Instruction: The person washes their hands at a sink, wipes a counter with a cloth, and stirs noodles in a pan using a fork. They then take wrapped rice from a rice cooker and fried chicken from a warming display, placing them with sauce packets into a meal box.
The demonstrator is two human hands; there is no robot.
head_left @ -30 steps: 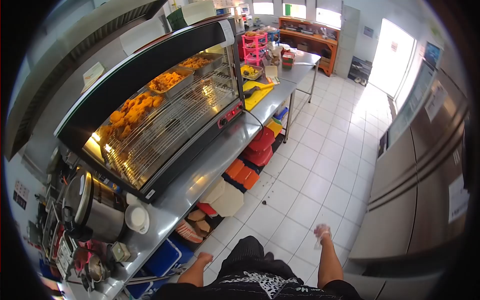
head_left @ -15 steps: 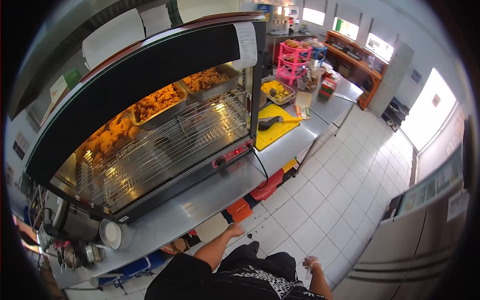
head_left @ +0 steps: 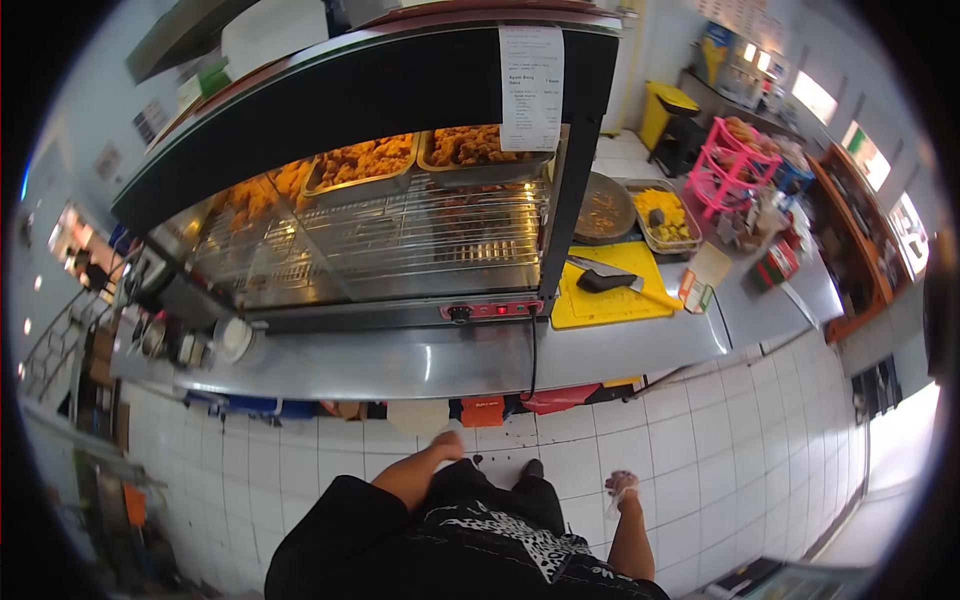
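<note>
A printed receipt [head_left: 531, 90] hangs on the black upper front of the warming cabinet [head_left: 350, 90]; its bold line seems to begin "Ayam", with a "1" at the right, and the remaining lines are too small to read. White print on the orange packet [head_left: 482, 411] and lettering on the black shirt [head_left: 420, 570] are too blurred to make out.

orange carton [head_left: 482, 412], yellow board [head_left: 600, 309], pink rack [head_left: 714, 180]

I stand on white tiles [head_left: 670, 450] — a steel counter [head_left: 400, 365] ahead, wooden shelf [head_left: 862, 235] and bright windows [head_left: 815, 97] off right
</note>
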